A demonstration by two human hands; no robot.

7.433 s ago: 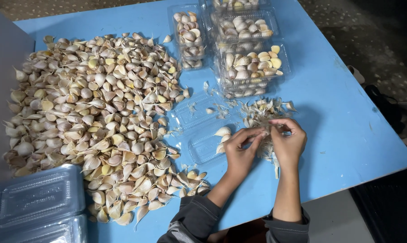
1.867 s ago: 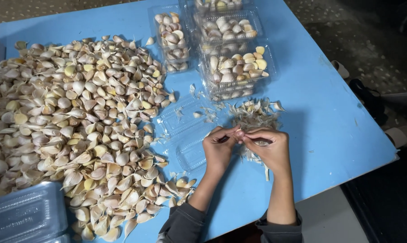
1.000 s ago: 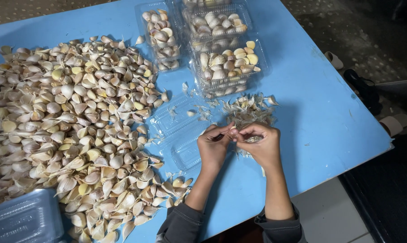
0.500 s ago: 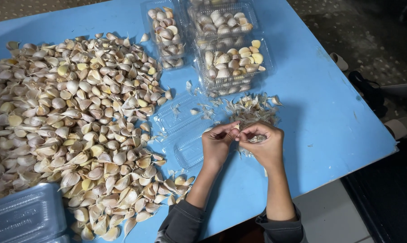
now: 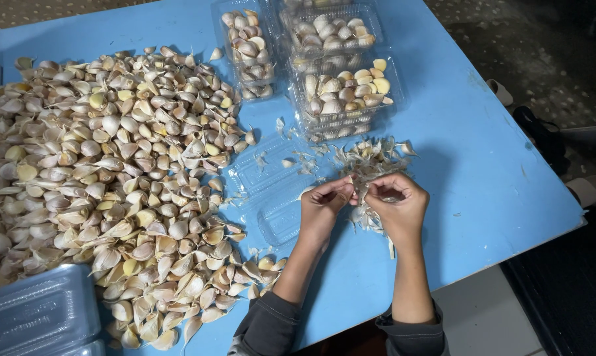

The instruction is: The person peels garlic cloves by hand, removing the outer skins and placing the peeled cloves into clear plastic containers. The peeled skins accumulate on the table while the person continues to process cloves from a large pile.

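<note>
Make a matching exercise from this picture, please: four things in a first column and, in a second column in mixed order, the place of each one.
Things:
1. big heap of garlic cloves
2. filled clear boxes
3. pile of loose skins
4. empty clear tray

Places:
A. at the far edge of the blue table
B. just beyond the two hands, left hand and right hand
C. between the heap and the hands
D. on the left part of the table

Pairs: 1-D, 2-A, 3-B, 4-C

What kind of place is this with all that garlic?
Probably a small food-packing workspace. A big heap of unpeeled garlic cloves covers the blue table, clear plastic boxes hold cloves, and both hands work above papery peels.
</note>
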